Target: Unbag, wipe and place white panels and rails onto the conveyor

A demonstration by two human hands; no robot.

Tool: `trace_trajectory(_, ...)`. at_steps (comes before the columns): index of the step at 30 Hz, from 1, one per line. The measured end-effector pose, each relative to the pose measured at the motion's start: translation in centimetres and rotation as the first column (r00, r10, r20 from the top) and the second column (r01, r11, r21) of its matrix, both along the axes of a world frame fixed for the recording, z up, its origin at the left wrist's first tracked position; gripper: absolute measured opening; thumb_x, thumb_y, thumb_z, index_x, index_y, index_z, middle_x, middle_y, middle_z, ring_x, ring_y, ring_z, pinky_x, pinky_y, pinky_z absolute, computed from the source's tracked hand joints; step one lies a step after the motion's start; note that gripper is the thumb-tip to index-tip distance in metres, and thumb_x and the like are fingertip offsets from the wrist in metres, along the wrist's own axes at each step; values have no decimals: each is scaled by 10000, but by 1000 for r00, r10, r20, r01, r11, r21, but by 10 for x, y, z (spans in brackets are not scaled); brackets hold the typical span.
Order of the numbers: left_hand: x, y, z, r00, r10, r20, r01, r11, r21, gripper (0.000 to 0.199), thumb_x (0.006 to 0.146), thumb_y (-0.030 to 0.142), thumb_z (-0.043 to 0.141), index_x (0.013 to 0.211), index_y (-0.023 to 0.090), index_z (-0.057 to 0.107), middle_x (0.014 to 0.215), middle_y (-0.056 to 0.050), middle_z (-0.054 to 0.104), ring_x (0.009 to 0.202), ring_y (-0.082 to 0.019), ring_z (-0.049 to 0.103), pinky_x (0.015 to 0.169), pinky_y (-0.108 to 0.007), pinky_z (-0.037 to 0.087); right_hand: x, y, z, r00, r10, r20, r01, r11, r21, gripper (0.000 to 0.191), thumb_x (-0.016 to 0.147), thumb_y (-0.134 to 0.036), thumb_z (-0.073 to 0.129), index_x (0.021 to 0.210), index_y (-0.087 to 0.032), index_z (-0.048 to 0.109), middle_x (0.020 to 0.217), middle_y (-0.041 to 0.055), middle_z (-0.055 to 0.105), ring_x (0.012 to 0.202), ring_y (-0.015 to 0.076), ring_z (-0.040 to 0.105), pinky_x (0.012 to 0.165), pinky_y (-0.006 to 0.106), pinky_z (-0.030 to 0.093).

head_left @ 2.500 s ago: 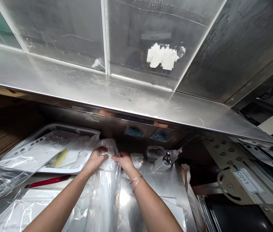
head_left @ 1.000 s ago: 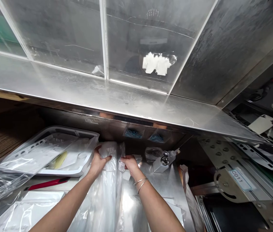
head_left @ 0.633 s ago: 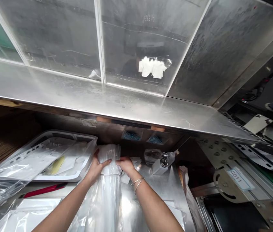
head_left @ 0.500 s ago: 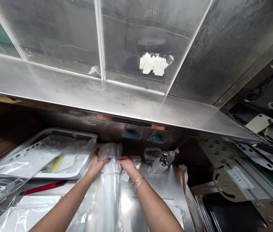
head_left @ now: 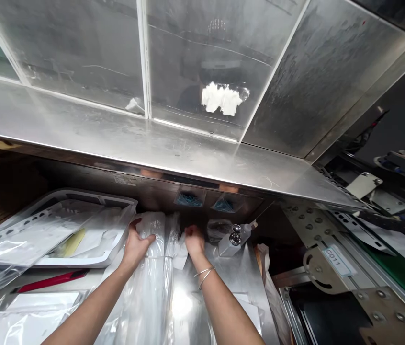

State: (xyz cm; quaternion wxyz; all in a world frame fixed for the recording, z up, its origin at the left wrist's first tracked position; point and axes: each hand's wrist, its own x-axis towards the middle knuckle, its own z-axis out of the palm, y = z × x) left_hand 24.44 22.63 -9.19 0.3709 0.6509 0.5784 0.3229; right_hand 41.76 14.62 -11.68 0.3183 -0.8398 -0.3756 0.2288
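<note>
The left hand (head_left: pixel 137 247) stretches its thumb toward the right hand (head_left: pixel 194 240), whose fingers curl inward. The hands are apart; behind them, the left forearm (head_left: pixel 93 302) and right forearm (head_left: pixel 224 306) spread outward.

tray (head_left: pixel 93 258) left of the plastic bags (head_left: pixel 152 282)

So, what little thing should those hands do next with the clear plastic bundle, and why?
Probably ease the right hand toward the clear plastic bundle and press down the crinkled fold along its right edge. The left hand grips the bundle's left side, thumb on top, while that fold spreads out toward the right hand. Whether the right hand pinches anything is unclear.
</note>
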Motion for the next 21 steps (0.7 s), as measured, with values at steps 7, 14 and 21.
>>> trace_trajectory(7,11,-6,5,999,10,-33,-10,1000,-5,635,637,300,609,1219,229,366,947,-64,565,901,-298,594,792,-413,472,-10,-34,-4,949,307,77,-302,950,-77,363,671,-111,609,1007,-240,660,1130,62,591,1101,239,501,911,314,375)
trace_trajectory(14,12,-6,3,1000,21,-1,-21,1000,-12,604,624,274,616,1178,209,386,872,-55,551,834,-295,599,740,-408,479,9,-26,8,992,109,59,-108,994,-30,413,725,-115,525,1119,-197,616,1361,131,416,1249,337,350,988,444,286)
trace_trajectory(21,2,-2,-8,994,20,105,-20,1000,4,623,634,266,614,1199,212,358,1041,-77,524,1006,-296,552,854,-415,451,-28,13,3,940,99,-327,-68,992,104,470,722,-452,608,1102,-175,616,958,60,685,881,227,638,728,287,486)
